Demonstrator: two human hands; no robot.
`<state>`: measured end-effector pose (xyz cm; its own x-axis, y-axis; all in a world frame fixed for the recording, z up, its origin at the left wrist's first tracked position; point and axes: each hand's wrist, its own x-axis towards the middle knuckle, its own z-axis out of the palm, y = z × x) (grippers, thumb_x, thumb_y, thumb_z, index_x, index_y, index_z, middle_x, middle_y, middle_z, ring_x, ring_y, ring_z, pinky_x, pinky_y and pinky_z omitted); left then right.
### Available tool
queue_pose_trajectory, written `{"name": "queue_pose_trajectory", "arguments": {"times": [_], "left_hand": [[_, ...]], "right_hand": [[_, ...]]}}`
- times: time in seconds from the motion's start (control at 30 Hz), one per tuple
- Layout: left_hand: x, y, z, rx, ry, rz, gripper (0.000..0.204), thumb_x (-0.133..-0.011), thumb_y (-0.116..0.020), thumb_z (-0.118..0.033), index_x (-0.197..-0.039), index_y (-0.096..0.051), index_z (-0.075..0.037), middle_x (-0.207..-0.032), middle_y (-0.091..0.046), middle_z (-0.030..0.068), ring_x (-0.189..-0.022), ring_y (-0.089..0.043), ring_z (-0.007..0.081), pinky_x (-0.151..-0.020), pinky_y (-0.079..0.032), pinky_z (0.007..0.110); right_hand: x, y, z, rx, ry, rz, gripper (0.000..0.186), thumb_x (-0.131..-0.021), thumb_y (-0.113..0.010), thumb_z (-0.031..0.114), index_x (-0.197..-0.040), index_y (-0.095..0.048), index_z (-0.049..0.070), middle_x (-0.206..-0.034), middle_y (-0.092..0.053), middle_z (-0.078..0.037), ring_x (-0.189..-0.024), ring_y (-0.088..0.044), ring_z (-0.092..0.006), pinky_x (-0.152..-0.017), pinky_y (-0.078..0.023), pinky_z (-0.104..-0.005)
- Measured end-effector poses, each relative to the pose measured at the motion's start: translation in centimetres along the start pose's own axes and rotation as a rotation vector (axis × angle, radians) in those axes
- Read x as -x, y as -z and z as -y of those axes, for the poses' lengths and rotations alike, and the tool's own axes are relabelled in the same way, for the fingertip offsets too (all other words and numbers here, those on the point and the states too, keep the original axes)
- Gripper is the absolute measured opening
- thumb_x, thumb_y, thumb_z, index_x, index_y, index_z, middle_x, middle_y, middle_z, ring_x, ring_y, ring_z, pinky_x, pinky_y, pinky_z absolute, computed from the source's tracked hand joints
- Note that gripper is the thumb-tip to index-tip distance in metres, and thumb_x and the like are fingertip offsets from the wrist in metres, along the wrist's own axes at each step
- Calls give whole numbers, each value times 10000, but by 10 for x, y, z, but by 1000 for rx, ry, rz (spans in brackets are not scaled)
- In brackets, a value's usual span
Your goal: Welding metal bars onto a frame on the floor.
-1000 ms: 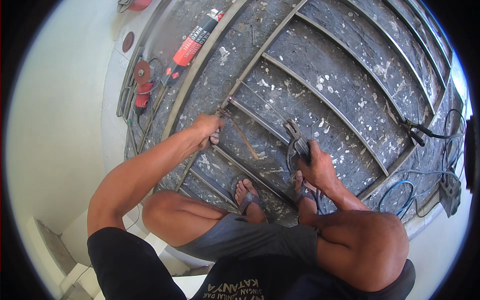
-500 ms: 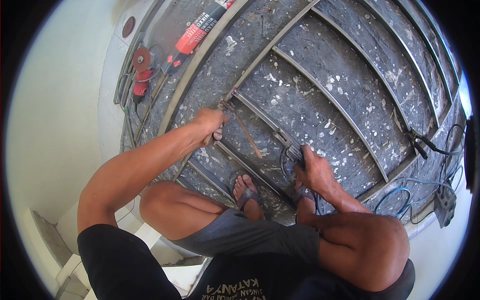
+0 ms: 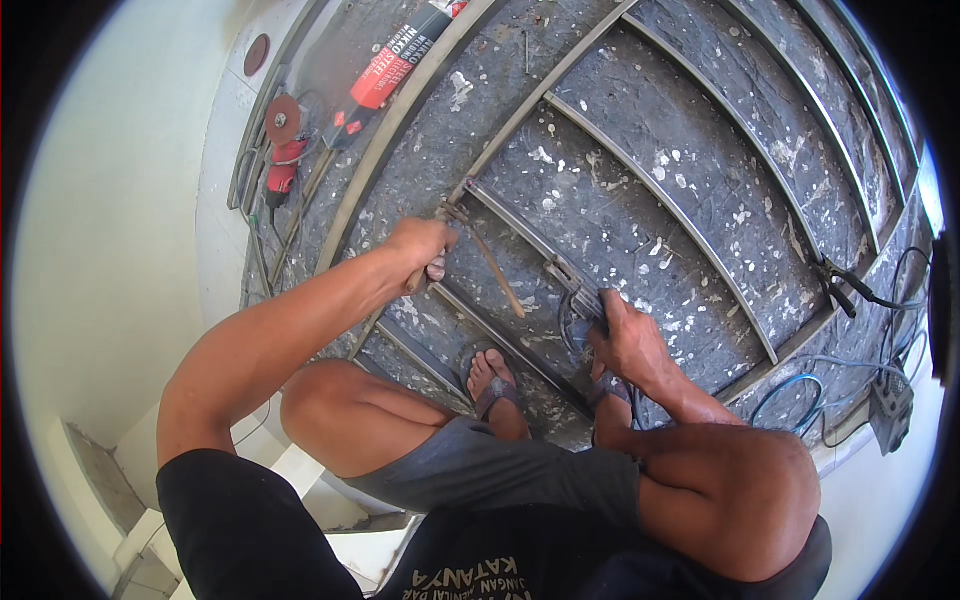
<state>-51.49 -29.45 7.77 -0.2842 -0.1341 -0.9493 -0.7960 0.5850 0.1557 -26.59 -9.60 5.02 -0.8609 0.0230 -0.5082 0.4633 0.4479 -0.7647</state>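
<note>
My left hand [image 3: 421, 247] is closed round a brown-handled tool, whose end shows below the fist. A rusty metal piece [image 3: 453, 211] sticks out above the fist against the frame rail, and a thin brown rod [image 3: 497, 272] slants down from it; I cannot tell exactly what kind of tool it is. My right hand [image 3: 632, 343] grips a dark welding electrode holder [image 3: 588, 303], its jaws over a crossbar [image 3: 515, 223] of the metal frame. That crossbar meets the rail [image 3: 540, 97] just above my left fist. Any electrode in the jaws is hard to make out.
A red angle grinder [image 3: 284, 170] and a red electrode packet [image 3: 378, 82] lie at the left. At the right, a ground clamp [image 3: 835, 285] bites the frame near coiled cables [image 3: 790, 400]. My sandalled feet [image 3: 490, 380] stand between the lower bars on the paint-spotted floor.
The small red spot where the crossbar meets the rail has dimmed. Both hands and their tools stay almost in place.
</note>
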Motion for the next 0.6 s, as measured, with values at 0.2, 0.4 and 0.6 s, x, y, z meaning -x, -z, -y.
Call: {"name": "queue_pose_trajectory", "arguments": {"times": [0.2, 0.4, 0.6], "left_hand": [[6, -2, -5, 5, -16, 56, 148, -762, -564, 23, -707, -448, -50, -596, -387, 8, -416, -336, 87, -371, -264, 270], [6, -3, -8, -9, -16, 29, 114, -762, -541, 30, -705, -475, -43, -583, -430, 20, -429, -390, 96, -362, -283, 265], [1, -2, -5, -13, 3, -1, 97, -774, -539, 22, -749, -467, -38, -620, -418, 28, -447, -393, 105, -359, -284, 270]], "right_hand": [[-1, -1, -3, -7, -5, 10, 427, -801, -612, 126, -1162, -423, -2, -915, -606, -254, -750, -608, -447, -653, -493, -519], [0, -2, -4, -54, -17, 26, 372, -798, -605, 124, -1107, -432, 8, -913, -606, -260, -744, -598, -457, -655, -484, -519], [2, -4, -4, -13, 23, -59, 362, -793, -605, 126, -1091, -434, 14, -891, -602, -254, -742, -595, -460, -652, -484, -521]]}}
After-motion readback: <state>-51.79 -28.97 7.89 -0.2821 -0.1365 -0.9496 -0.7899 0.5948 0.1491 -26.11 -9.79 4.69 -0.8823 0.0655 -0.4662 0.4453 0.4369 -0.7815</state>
